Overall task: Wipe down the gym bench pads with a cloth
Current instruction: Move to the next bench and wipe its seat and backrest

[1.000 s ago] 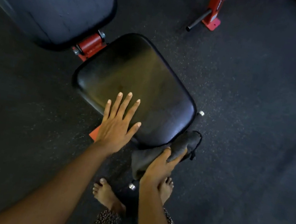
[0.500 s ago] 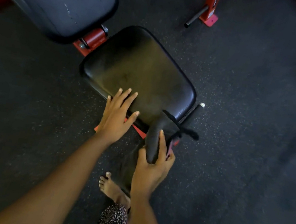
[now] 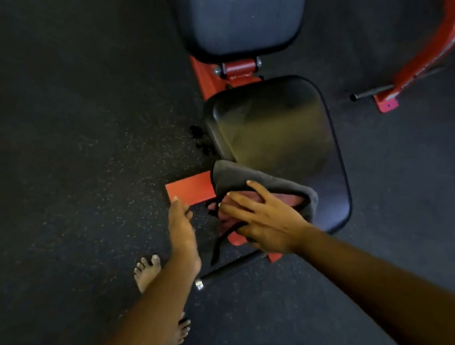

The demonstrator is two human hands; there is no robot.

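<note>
The left hand (image 3: 180,226) hangs edge-on, empty, fingers loosely extended. The right hand (image 3: 264,223) grips the soft, light dark-grey cloth (image 3: 249,177), bunched on the black vinyl seat pad's (image 3: 280,133) near-left corner; grasp mid-fold.

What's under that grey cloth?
The grey cloth drapes over the near corner of the black seat pad, held by the right hand. Red frame shows below. The pad's covered corner can't be seen.
</note>
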